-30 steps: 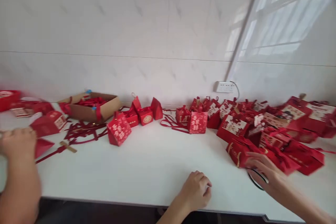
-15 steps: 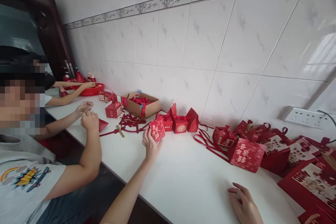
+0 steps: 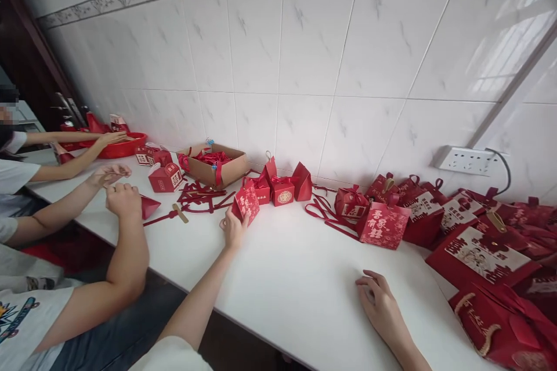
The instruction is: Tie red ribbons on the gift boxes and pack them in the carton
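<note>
My left hand [image 3: 235,231] is closed around a small red candy box [image 3: 247,203] with white lettering and a flower pattern, held tilted just over the white table. Behind it stand a red box with a round gold emblem [image 3: 284,192] and a pointed red box [image 3: 302,181]. My right hand [image 3: 379,300] rests on the tabletop, fingers loosely curved and apart, with nothing in it. Nearest to it is a larger red box with white lettering [image 3: 383,226]. Loose red ribbons [image 3: 333,219] lie to the left of that box.
A cardboard box [image 3: 230,171] holds red ribbons; more ribbons [image 3: 198,196] lie before it. On the left, a co-worker's hands [image 3: 119,194] are near a red cone-shaped box [image 3: 148,206]. Another person reaches into a red basin [image 3: 124,146]. Several red gift bags [image 3: 483,255] crowd the right side.
The view has swung right and down, so everything appears farther left. The box in my left hand has turned and leans more. My right hand stays in about the same place on the table.
</note>
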